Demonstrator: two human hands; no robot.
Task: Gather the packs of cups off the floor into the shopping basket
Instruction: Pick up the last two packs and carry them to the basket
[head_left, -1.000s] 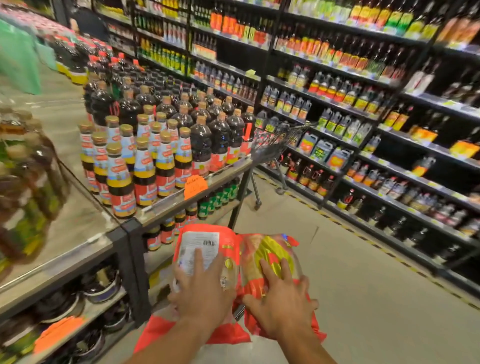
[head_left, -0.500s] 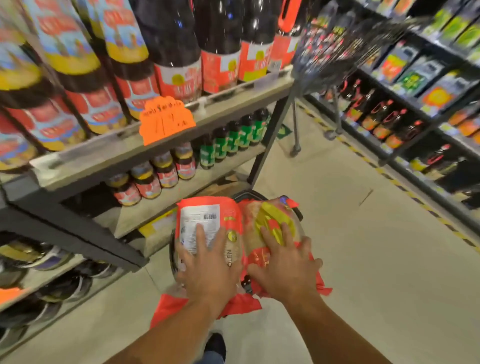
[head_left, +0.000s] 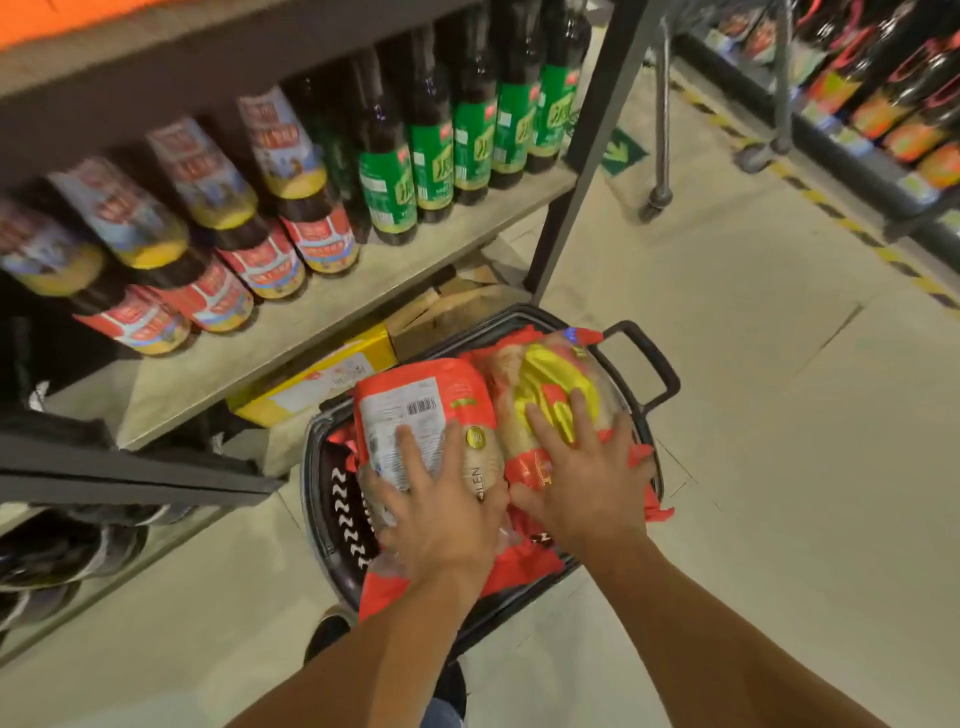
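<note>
On the pale tiled floor (head_left: 727, 415) of a shop aisle, just beside the foot of a grey shelving unit (head_left: 311, 322), stands a dark shopping basket (head_left: 332, 499), its handle (head_left: 652, 364) folded out on the side away from the person. Two packs of cups lie side by side across the basket's top, overhanging its rim: the left pack (head_left: 415, 410), red with a white barcode label facing up, and the right pack (head_left: 550, 374), red with yellow print. The left hand (head_left: 441, 514) lies flat on the left pack with fingers spread wide; the right hand (head_left: 582, 488) lies likewise on the right pack, fingers splayed. Above the basket, the shelf carries dark bottles (head_left: 431, 150) with green labels and others with red and yellow labels. A yellow carton (head_left: 317, 379) sits under the shelf, behind the basket. Beyond the basket, the wheeled legs of a trolley (head_left: 660, 130) stand near a yellow-and-black floor stripe (head_left: 852, 228).
</note>
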